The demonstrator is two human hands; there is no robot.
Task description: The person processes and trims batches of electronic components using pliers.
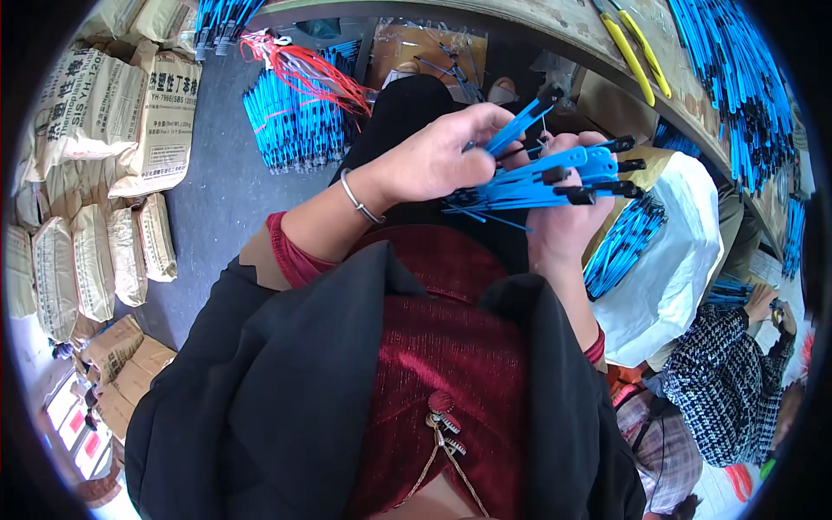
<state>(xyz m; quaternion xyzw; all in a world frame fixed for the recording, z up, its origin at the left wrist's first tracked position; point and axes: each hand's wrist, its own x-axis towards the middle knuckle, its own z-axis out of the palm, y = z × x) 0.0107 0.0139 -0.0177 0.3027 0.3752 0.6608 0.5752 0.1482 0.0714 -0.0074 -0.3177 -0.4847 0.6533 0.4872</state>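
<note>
Both my hands are up in front of my lap, close together. My left hand (438, 158) is closed around a few flat blue plastic strips with black ends (518, 128), which point up and to the right. Lower and to the right, my right hand (568, 221) grips a fanned bunch of the same blue strips (520, 186). Most of their black ends stick out to the right, and some show small holes near the tip. The right hand's fingers are partly hidden behind the bunch. Beside my right forearm, more blue strips (626, 247) lie in an open white sack (693, 260).
Bundled blue strips (290, 126) stand on the grey floor at left, with red ties (316, 76) over them. A wooden bench (555, 30) holds yellow-handled pliers (631, 56) and a strip pile (737, 87). Paper sacks (160, 121) line the left. Another person (724, 381) sits at right.
</note>
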